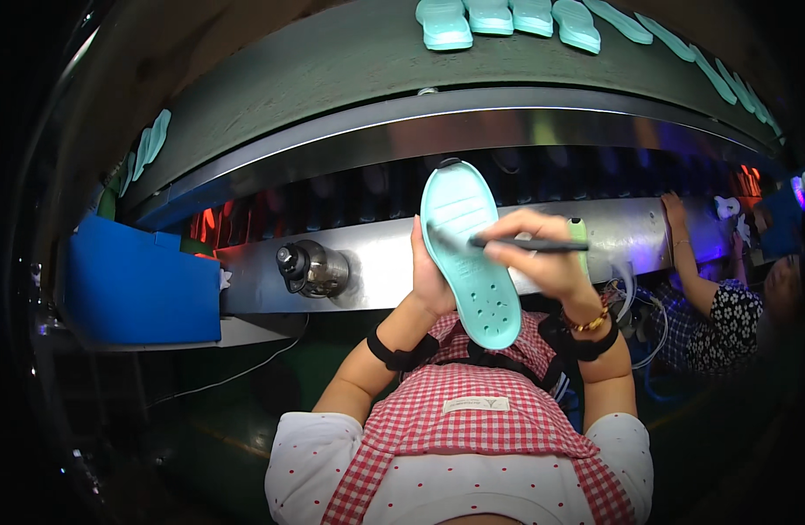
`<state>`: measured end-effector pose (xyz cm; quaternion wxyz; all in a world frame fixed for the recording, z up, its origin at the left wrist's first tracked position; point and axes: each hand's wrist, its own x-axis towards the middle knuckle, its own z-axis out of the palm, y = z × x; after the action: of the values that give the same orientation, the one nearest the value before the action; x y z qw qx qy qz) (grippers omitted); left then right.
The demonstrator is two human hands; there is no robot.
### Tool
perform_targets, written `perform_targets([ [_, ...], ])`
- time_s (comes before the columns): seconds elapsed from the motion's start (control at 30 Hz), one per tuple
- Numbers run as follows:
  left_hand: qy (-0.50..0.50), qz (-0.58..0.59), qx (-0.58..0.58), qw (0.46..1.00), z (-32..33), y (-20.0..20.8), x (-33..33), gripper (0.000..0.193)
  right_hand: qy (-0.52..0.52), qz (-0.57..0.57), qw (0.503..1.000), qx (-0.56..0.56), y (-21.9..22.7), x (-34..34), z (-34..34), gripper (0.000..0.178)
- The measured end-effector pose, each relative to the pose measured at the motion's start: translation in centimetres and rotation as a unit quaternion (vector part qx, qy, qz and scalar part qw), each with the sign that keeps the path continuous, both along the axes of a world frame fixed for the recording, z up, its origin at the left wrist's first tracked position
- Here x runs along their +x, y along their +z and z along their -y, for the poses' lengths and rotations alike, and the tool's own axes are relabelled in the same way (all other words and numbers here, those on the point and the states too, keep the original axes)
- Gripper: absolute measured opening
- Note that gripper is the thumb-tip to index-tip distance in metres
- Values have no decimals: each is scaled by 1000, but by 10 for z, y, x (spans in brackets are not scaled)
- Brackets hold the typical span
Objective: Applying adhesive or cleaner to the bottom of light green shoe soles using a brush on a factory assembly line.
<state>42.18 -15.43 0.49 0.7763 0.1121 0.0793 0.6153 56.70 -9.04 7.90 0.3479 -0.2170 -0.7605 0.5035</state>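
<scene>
A turquoise shoe sole (pixel 474 280) is held upright in front of me, its face with small holes at the lower end turned my way. My left hand (pixel 430 278) is closed round its left edge, the fingers mostly hidden behind it. In my right hand (pixel 549 255) is a slim black-handled brush (pixel 529 244), pinched between thumb and fingers. The brush's tip, smeared by motion, lies over the middle of the sole. A small dark piece (pixel 449 163) shows at the sole's top end.
A metal ledge (pixel 381 254) carries a dark-lidded bottle (pixel 311 269) and a light green object (pixel 577 232). Beyond runs a conveyor belt (pixel 332 79) bearing several turquoise soles (pixel 444 24). A blue box (pixel 140 278) stands left; a co-worker's arm (pixel 689 249) reaches in at right.
</scene>
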Motion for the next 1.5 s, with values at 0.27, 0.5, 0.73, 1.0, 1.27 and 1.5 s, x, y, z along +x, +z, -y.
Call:
perform_targets([
  [0.27, 103, 24, -39, 994, -4, 21, -4, 84, 31, -60, 998, -4, 1, 14, 1, 19],
  [0.5, 265, -72, 41, 961, -13, 39, -15, 95, 44, -57, 993, 89, 15, 28, 12, 18],
  [0.73, 310, -62, 131, 939, -12, 56, -26, 96, 183, -66, 981, 12, 15, 40, 17, 22],
  [1.0, 285, -74, 177, 939, -15, 59, -30, 97, 155, -59, 982, 92, 10, 37, 13, 18],
  [1.27, 253, -86, 181, 947, -24, 63, -34, 97, 173, -62, 983, -29, 5, 36, 3, 19],
  [1.5, 258, -60, 83, 961, -24, 60, -27, 71, 70, -243, 895, -367, -34, 23, 4, 16],
])
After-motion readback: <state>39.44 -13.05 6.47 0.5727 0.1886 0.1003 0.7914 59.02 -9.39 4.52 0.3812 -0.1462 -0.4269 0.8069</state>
